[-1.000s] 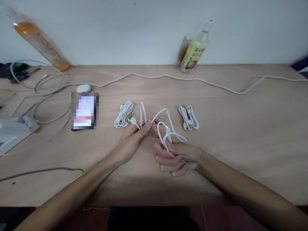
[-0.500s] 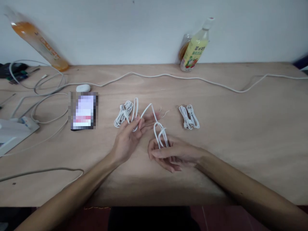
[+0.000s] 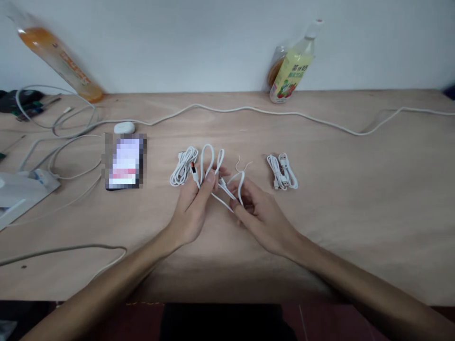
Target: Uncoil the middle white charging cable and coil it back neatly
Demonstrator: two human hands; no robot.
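Note:
A white USB cable [image 3: 223,202] runs between my two hands in loose loops. My left hand [image 3: 195,203] pinches it between thumb and fingers, with two loops standing up and a plug with an orange tip by the thumb. My right hand [image 3: 261,210] is closed on the other part of the same cable, where a loop and a second connector stick out. Just behind my left hand lies a coiled white cable bundle [image 3: 183,163]. Two smaller coiled cables [image 3: 282,171] rest to the right of my right hand. Thin white ties [image 3: 243,165] lie beyond my fingers.
A phone [image 3: 126,161] and a white earbud case [image 3: 124,128] lie at left, near tangled cords and a white power strip [image 3: 26,194]. A long white cord [image 3: 263,111] crosses the table. An orange bottle [image 3: 60,61] and a yellow bottle [image 3: 293,66] stand along the wall.
My right hand has moved up and closer to my left hand, bringing its part of the cable along. Another loop now stands up in my left hand, and the orange-tipped plug shows.

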